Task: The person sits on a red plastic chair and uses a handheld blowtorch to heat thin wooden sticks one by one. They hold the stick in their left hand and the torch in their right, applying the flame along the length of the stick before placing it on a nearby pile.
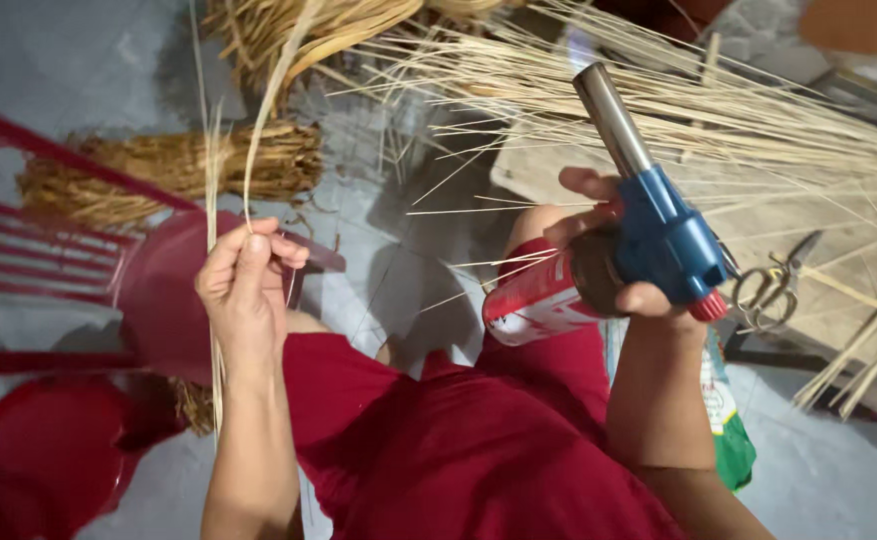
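Head view, looking down over a red-clothed lap. Left hand is raised, fingers pinched shut on a few thin pale straw strands. The strands run nearly vertical through the pinch: long ends rise toward the top of the picture, one curving over to the right, and shorter tails hang below the wrist.

Right hand is closed around a blowtorch, a blue plastic head fixed on a red gas canister. The canister lies aslant, base toward the lap. The steel nozzle points up and slightly left, away from the body. No flame can be made out at the nozzle mouth.

Key relation: the strands sit well to the left of the nozzle, apart from it. Their long axis is roughly upright and the nozzle's leans only a little off that, so the two lie near parallel rather than crossing. The right hand is the nearer one to the torch tip.

Around: a spread fan of loose straw beyond the torch, bundled fibre by a red plastic chair, scissors on a board at right
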